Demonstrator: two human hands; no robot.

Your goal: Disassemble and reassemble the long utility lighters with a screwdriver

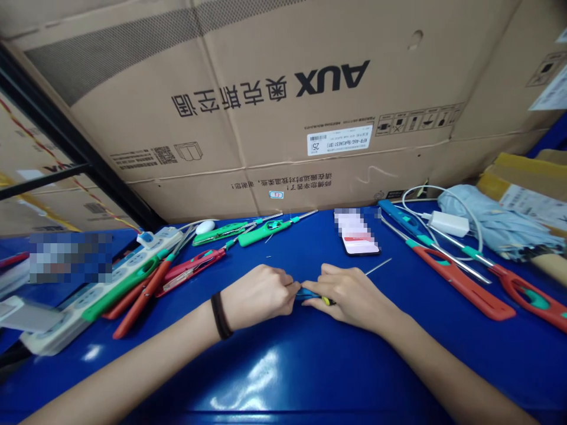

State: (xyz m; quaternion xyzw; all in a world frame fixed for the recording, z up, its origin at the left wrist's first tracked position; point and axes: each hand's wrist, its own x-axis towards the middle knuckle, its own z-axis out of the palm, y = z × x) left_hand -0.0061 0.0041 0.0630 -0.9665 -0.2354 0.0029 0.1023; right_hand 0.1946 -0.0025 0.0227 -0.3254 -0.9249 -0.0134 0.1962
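1. Two bare hands, the left hand and the right hand, meet at the centre of the view. Both are closed, fingers curled, grasping a small blue-and-yellow tool between them.
2. The tool lies nearly level just above the table, its blue plastic body mostly covered by the fingers. Only a short blue length and a yellow band show, so its full shape cannot be made out.
3. A thin steel rod runs up and away beyond the right hand. Its join to the tool is hidden, so the connection cannot be confirmed.
4. A black cord wristband circles the left wrist.
5. Beneath the hands and forearms is a glossy blue table, its smooth surface showing bright reflections.
6. Left of the hands, a white power strip lies at an angle, with long-shafted tools with green plastic handles and red plastic handles on and beyond it.
7. Right of the hands lie long tools with red looped handles, and farther ahead one with a blue handle.
8. Ahead of the hands is a phone, its screen pixelated and unreadable. A white charger with cable and pale blue folded fabric lie to the far right.
9. Behind everything stands a corrugated cardboard carton with upside-down AUX print.
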